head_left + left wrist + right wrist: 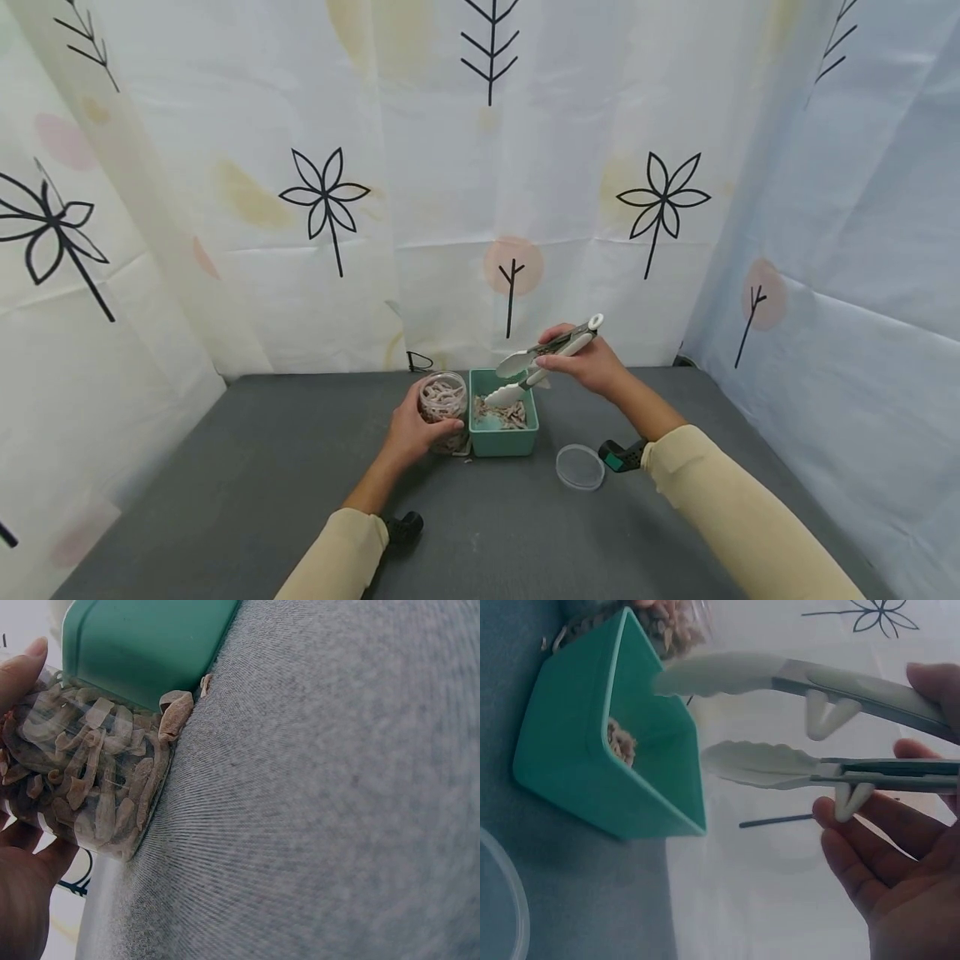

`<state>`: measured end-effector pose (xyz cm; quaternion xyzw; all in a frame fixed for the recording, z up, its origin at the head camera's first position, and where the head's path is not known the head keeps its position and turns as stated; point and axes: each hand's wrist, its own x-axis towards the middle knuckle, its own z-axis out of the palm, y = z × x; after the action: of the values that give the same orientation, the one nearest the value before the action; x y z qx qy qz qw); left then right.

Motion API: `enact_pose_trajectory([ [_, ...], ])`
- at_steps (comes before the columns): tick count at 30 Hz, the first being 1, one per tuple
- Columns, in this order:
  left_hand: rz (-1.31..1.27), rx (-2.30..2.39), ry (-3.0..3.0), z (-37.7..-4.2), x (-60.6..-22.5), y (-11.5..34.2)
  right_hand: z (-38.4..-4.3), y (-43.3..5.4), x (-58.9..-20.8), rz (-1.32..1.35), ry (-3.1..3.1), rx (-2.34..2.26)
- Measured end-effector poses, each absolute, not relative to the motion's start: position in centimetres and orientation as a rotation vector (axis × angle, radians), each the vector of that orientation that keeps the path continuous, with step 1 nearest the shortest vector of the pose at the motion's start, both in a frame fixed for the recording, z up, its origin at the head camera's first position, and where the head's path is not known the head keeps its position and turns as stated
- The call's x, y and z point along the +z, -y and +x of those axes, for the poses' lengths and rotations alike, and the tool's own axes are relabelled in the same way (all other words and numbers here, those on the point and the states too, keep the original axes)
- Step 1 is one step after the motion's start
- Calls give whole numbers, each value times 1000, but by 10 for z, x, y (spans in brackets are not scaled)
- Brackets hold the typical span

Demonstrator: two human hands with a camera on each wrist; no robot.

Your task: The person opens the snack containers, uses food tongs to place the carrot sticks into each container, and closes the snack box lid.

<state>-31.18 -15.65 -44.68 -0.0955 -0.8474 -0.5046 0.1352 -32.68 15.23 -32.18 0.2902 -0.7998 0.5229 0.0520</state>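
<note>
My left hand (407,432) grips the side of a clear jar (82,776) filled with brownish dried strips; it stands upright on the table. Beside the jar, to its right, is a green rectangular box (504,444) with loose strips (513,415) in its bottom. My right hand (596,367) holds white-and-grey kitchen tongs (742,673) between thumb and fingers. Their two white scalloped tips are spread apart, with nothing between them. In the head view the tips hang over the box's opening.
A round clear lid (580,467) lies on the dark grey table (300,467), right of the box and near my right wrist. A stray strip (175,714) rests by the jar's base. Patterned white curtains (450,183) enclose the back and sides.
</note>
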Motion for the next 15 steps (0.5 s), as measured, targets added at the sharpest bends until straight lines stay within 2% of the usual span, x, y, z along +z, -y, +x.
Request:
enact_pose_trajectory([
  [15,-275,-1463,2461,-312,-448,157,-341,-159,-334,1049,2709,1379],
])
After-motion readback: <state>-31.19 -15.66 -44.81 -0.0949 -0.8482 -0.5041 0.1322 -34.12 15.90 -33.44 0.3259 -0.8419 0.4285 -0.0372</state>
